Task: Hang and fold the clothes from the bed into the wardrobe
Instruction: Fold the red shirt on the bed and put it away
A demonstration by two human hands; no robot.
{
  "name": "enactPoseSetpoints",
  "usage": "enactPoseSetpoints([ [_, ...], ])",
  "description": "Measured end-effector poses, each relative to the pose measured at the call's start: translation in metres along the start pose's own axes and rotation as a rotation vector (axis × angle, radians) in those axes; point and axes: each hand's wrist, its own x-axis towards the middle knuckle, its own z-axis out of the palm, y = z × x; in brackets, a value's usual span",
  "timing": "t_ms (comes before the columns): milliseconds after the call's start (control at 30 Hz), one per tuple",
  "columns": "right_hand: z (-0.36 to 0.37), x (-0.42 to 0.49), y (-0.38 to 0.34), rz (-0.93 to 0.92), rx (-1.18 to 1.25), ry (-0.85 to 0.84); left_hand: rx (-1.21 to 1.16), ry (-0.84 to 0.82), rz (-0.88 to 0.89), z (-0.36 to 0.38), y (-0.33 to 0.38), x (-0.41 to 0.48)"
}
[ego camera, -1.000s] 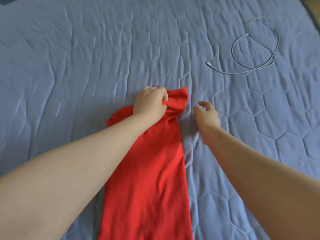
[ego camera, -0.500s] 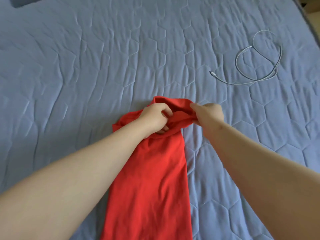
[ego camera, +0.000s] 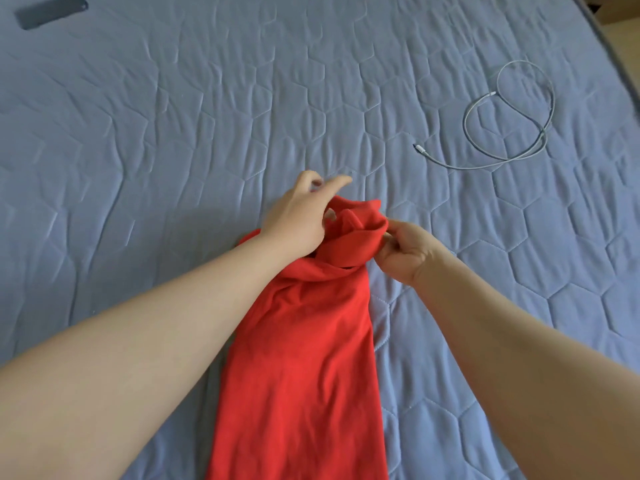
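Step in hand, as I judge it: folding the far end of the red garment (ego camera: 301,358) back toward the person. Garment lies as a long narrow strip on the blue quilted bedspread (ego camera: 173,133), doubled lengthwise by the look of it. Its far end is bunched and lifted in a loose roll.

Right hand (ego camera: 401,252): thumb and curled fingers pinch the right-hand corner of that rolled end. Left hand (ego camera: 298,216): fingers stretched forward and apart, blurred. Heel of the hand sits over the left side of the bunched end; no grip visible.

To do it well (judgement): left hand needs a matching pinch on the left corner before anything is pulled, otherwise the fold goes down skewed. Lift both corners level, draw them toward the near end, lay edge on edge, then smooth flat with a palm. The twist just below the roll wants shaking out first.

Materials: garment is a thin, matte, bright red knit. It is limp, drapes in soft folds and holds no crease; likely to slide and stretch. Bedspread is soft, stitched in hexagons and puckered along the seams. White charging cable (ego camera: 541,135) lies in a loose coil well beyond the garment's far end, to the right. Dark flat object (ego camera: 52,10), possibly a phone, sits far beyond the garment to the left.
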Motion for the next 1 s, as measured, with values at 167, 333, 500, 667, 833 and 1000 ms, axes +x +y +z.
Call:
enactPoseSetpoints([
  [167,0.006,0.000,0.000,-0.056,-0.281,0.083,0.069,0.034,0.054,-0.005,-0.006,0.020],
  [333,-0.001,0.007,0.004,-0.557,-1.054,0.403,-0.006,0.083,0.017,-0.015,0.002,0.026],
  [500,0.001,0.000,0.003,-0.507,-1.352,0.385,-0.059,0.157,-0.048,-0.008,0.002,0.022],
  [667,0.014,0.005,-0.012,-0.559,-1.004,0.544,-0.565,-0.035,-0.002,-0.002,0.008,0.005],
  [833,0.029,0.015,-0.021,-0.385,-0.818,0.419,-0.289,-0.283,0.009,0.009,0.003,-0.010],
  [1000,0.032,0.020,-0.015,-0.535,-1.135,0.210,-0.455,-0.117,-0.177,0.006,-0.011,-0.008],
])
